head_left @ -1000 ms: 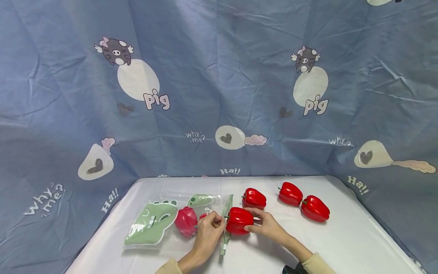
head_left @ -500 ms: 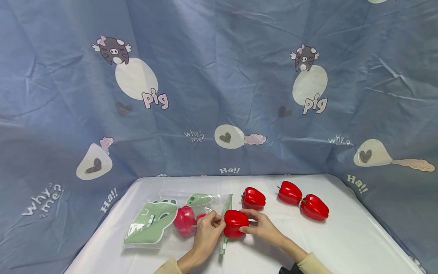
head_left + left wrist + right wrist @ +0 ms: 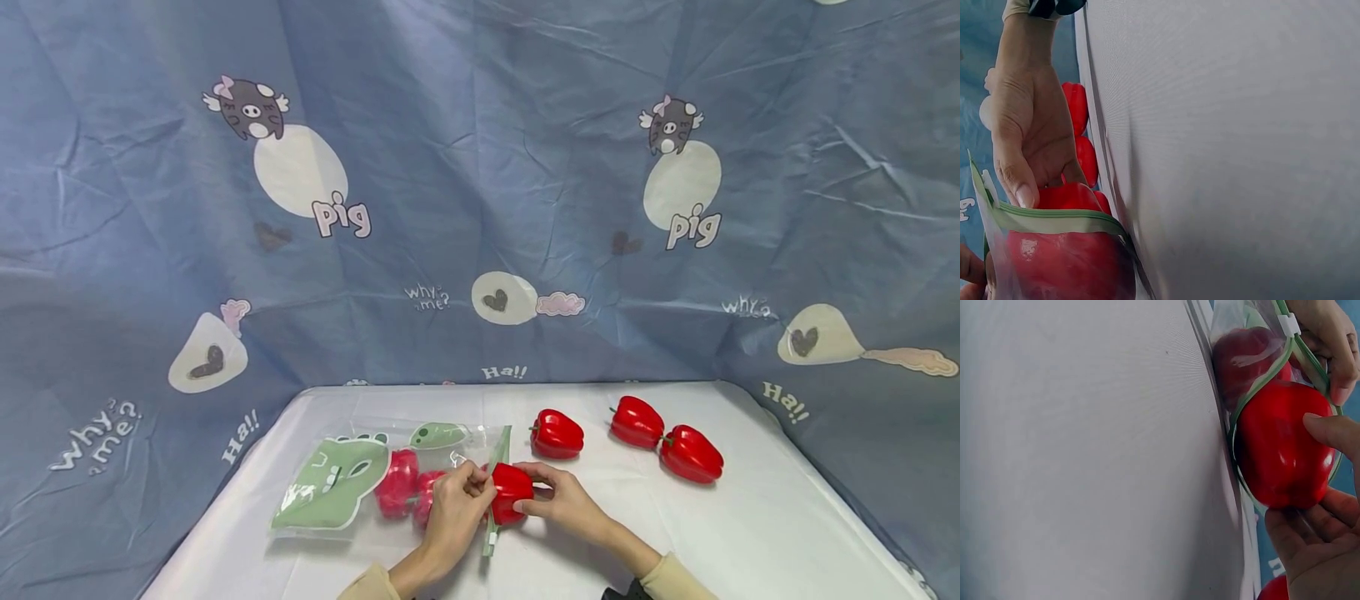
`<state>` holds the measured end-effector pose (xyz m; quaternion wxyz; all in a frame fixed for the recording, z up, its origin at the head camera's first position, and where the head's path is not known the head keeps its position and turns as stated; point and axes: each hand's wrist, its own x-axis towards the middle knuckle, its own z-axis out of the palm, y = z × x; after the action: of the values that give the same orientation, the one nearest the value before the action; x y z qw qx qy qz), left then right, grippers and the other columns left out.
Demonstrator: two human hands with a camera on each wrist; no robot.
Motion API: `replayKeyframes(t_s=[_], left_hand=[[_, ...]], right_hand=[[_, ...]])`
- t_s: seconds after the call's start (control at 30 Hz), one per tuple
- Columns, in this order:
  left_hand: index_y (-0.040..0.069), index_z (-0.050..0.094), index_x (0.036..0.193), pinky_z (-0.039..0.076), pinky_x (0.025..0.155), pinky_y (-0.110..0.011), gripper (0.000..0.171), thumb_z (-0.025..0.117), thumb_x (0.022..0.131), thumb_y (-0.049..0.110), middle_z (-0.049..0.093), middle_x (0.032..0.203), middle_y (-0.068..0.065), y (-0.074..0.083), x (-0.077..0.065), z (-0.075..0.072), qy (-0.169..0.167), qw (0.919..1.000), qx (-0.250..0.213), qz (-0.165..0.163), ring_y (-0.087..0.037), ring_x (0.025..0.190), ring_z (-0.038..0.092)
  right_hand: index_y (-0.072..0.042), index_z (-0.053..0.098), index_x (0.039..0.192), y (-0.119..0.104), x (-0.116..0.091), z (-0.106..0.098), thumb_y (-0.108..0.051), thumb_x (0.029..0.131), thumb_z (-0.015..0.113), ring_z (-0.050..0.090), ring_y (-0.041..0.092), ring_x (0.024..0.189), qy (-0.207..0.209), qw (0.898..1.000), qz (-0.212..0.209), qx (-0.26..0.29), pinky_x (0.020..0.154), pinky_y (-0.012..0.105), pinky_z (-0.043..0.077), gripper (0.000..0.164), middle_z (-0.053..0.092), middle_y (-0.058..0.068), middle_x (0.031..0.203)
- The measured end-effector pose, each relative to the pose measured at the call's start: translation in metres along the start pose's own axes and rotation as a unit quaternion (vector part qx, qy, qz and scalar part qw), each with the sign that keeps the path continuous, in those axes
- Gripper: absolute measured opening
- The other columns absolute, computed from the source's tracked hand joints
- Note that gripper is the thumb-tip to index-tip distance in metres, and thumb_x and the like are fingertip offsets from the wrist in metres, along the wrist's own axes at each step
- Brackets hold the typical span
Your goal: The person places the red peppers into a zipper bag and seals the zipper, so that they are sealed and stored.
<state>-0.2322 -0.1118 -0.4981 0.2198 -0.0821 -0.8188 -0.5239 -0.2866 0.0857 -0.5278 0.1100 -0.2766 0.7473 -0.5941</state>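
Observation:
A clear zip bag (image 3: 352, 533) with green dinosaur print lies on the table, its green-edged mouth (image 3: 1244, 403) spread apart on the right. My left hand (image 3: 453, 508) pinches the upper edge of that mouth. With thumb and fingers my right hand (image 3: 566, 504) grips a red bell pepper (image 3: 1285, 447), which sits partly inside the opening. In the left wrist view the green zip strip (image 3: 1054, 219) crosses in front of this pepper. Two more bell peppers show through the plastic, one being the left pepper (image 3: 397, 483). A white slider (image 3: 1289, 325) sits on the zip.
On the white table (image 3: 750, 542), a loose bell pepper (image 3: 557, 434) lies behind my right hand. Farther right, a bell pepper (image 3: 636, 422) touches another bell pepper (image 3: 691, 454). A blue printed cloth (image 3: 480, 192) hangs behind the table.
My right hand has moved left with its bell pepper, from beside the bag's mouth to partly inside it. The peppers in the bag have shifted left. My left hand stays at the edge.

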Motion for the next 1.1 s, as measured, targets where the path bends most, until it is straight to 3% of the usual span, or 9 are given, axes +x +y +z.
replayKeyframes(t_s=[0.53,0.8,1.1], left_hand=[[0.011,0.062,0.075,0.045,0.037,-0.016,0.015,0.065,0.079,-0.003,0.061,0.060,0.000,0.0002,-0.0027,0.0006,-0.013,0.9990,-0.040,-0.016,-0.009,0.042,0.054],[0.013,0.062,0.074,0.045,0.036,-0.016,0.017,0.065,0.078,-0.003,0.061,0.060,0.001,0.0004,-0.0029,0.0008,-0.004,0.9992,-0.035,-0.017,-0.004,0.041,0.052],[0.011,0.062,0.075,0.046,0.036,-0.018,0.014,0.066,0.077,-0.002,0.062,0.061,0.000,0.0021,-0.0027,0.0005,-0.011,0.9989,-0.043,-0.014,-0.001,0.044,0.052]], right_hand=[[0.000,0.054,0.132,-0.0011,0.0035,0.0072,-0.016,0.085,0.072,0.060,0.029,0.117,-0.026,0.999,-0.011,-0.020,0.093,0.028,0.054,0.053,0.058,0.017,0.133],[0.003,0.051,0.135,-0.0010,0.0053,0.0050,-0.005,0.093,0.055,0.058,0.028,0.120,-0.044,0.997,-0.042,-0.053,0.097,0.029,0.052,0.043,0.055,0.020,0.136],[0.005,0.047,0.136,-0.0036,0.0100,0.0093,-0.006,0.093,0.057,0.055,0.037,0.123,-0.061,0.996,-0.052,-0.039,0.100,0.032,0.050,0.046,0.054,0.022,0.136]])
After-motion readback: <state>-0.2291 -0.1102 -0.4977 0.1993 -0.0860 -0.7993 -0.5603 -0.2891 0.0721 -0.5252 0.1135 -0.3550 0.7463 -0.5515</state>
